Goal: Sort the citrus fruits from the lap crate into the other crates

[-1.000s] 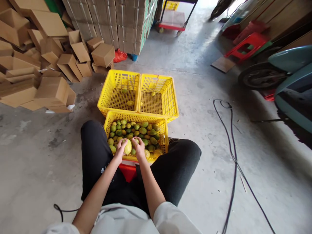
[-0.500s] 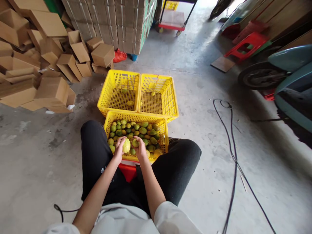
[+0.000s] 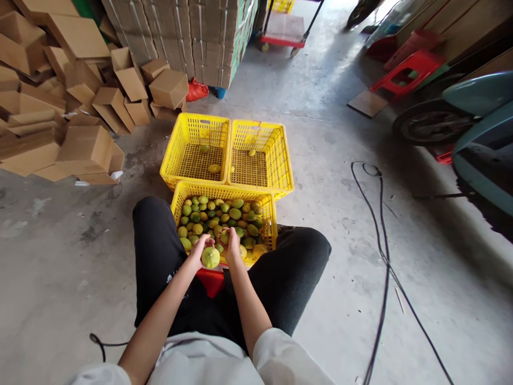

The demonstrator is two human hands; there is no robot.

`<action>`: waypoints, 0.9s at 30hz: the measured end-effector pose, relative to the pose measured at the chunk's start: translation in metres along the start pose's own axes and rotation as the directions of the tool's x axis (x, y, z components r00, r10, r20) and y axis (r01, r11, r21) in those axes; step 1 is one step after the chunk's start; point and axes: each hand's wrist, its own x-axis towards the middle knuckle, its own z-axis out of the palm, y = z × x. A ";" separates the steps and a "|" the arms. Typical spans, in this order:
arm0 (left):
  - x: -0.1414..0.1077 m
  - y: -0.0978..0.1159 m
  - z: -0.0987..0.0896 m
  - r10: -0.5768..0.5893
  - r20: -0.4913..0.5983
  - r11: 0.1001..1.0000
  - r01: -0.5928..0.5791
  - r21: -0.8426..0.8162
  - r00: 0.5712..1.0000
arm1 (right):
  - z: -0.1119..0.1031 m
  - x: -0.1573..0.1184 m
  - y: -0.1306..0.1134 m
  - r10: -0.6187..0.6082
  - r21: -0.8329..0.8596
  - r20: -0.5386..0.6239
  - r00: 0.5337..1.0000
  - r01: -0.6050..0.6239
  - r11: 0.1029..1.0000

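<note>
Yellow-green, rounded fruits [image 3: 210, 258] sit in both hands [image 3: 196, 253].

Slightly below the frame's centre, the left hand [image 3: 198, 253] sits lower than before, and its yellow-green fruit [image 3: 210, 258] has dropped with it, now showing a rounder outline.

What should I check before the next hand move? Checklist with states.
1. Left hand holding a yellow-green fruit: ok.
2. Right hand holding a greener fruit: ok.
3. Near crate within reach, between the knees: ok.
4. Far left crate open on top, bare base visible: ok.
5. Far right crate likewise: ok.
6. Undersides of both held fruits: cannot tell, hidden.
</note>
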 end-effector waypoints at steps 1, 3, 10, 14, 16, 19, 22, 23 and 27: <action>-0.001 0.000 0.001 -0.083 0.015 0.996 0.083 -0.044 0.996 | 0.001 -0.002 0.001 0.003 0.006 0.005 1.000 -0.003 1.000; -0.004 0.001 0.003 -0.168 0.070 0.971 0.177 -0.159 0.983 | 0.003 -0.004 0.003 0.009 0.030 0.018 1.000 -0.010 1.000; -0.008 0.016 0.008 -0.105 0.146 0.928 0.150 -0.341 0.984 | 0.008 -0.004 -0.011 -0.035 0.250 0.150 0.988 -0.004 0.968; -0.010 0.018 0.008 -0.031 0.125 0.931 0.075 -0.358 0.992 | 0.008 -0.008 -0.021 -0.066 0.224 0.263 0.963 0.005 0.975; -0.010 0.018 0.008 -0.004 0.138 0.936 0.052 -0.347 0.990 | 0.008 -0.012 -0.022 -0.066 0.169 0.293 0.954 0.016 0.986; -0.010 0.016 0.009 -0.001 0.169 0.951 0.053 -0.304 0.986 | 0.007 -0.016 -0.020 -0.070 0.127 0.303 0.950 0.033 0.991; -0.008 0.013 0.009 -0.006 0.181 0.967 0.052 -0.249 0.983 | 0.007 -0.017 -0.019 -0.075 0.104 0.284 0.956 0.047 0.993; -0.007 0.012 0.009 -0.005 0.172 0.971 0.046 -0.234 0.985 | 0.007 -0.016 -0.018 -0.071 0.093 0.277 0.958 0.047 0.995; -0.002 0.007 0.007 0.028 0.119 0.985 -0.007 -0.175 0.993 | 0.009 -0.015 -0.017 -0.001 0.070 0.258 0.966 -0.018 0.997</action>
